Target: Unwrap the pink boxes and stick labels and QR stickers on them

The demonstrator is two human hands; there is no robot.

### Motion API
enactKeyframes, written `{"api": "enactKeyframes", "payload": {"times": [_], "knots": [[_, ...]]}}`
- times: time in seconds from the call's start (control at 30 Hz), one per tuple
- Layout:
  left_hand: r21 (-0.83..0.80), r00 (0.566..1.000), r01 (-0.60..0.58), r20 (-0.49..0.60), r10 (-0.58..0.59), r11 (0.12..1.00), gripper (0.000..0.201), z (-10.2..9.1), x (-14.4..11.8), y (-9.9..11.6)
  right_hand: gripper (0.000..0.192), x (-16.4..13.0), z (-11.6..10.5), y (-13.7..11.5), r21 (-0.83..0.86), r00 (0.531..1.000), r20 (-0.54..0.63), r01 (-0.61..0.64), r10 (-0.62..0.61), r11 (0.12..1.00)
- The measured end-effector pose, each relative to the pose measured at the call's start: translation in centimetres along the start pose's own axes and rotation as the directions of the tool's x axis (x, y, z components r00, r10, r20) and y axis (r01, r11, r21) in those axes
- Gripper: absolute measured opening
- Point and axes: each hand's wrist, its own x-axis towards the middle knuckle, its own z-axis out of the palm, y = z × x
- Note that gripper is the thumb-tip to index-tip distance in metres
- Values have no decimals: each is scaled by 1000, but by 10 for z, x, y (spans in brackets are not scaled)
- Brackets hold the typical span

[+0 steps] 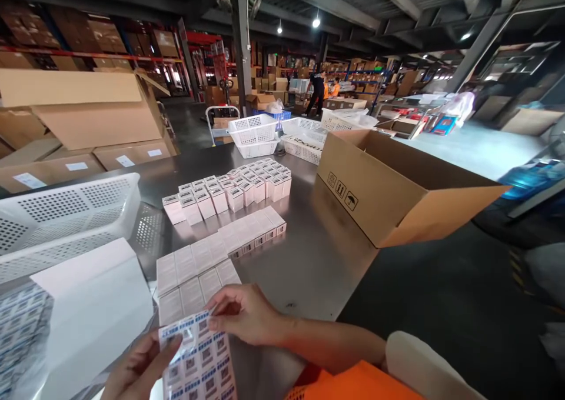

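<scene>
At near edge of the steel table [318,259], QR label sheet [200,362] is pinched by left hand [141,370] and right hand [247,315], long axis near-far, flat white cartons [194,273] just beyond, nearer the right.

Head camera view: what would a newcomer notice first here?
Both hands at the bottom edge, left hand and right hand, hold a sheet of QR-code labels. Beyond them, small white boxes stand in rows on the steel table, beside an open cardboard carton on the right.
</scene>
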Motion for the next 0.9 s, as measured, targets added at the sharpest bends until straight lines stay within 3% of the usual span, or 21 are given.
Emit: {"api": "enactKeyframes", "payload": {"times": [0.07,0.13,0.2,0.23,0.3,0.33,0.4,0.47,0.57,0.67,0.9], "knots": [[-15,999,38,-1,-38,999,49,-6,4,-5,28,1,6,6,-301,977,-32,192,-212,934],[-36,999,36,-22,-37,999,48,-13,6,-13,16,4,12,11,-549,902,71,391,-425,738],[-19,997,6,-71,-8,1000,48,-21,6,-19,24,6,16,11,-568,823,250,551,-509,612],[6,995,-6,-100,7,1000,49,-25,5,-20,29,6,17,9,-518,810,280,579,-515,630],[66,988,-42,-143,51,997,49,-35,0,-19,34,6,14,0,-410,854,163,513,-493,754],[91,986,-65,-149,78,994,48,-39,-3,-17,36,7,9,-6,-374,901,-25,394,-434,840],[130,972,-171,-143,189,977,45,-45,-10,-12,32,12,-7,-15,-330,915,-233,246,-331,911],[114,972,-207,-87,217,972,42,-46,-15,-7,28,24,-26,-18,-273,923,-323,120,-208,955],[72,975,-205,-77,210,976,36,-43,-19,-6,35,38,-45,-12,-212,942,-335,-50,-25,976],[81,986,-163,-25,166,983,33,-38,-24,-9,53,44,-48,-8,-182,944,-307,-182,120,966],[185,993,-113,55,105,976,35,-38,-21,-14,58,66,-51,-9,-179,923,-279,-320,264,930]]}}
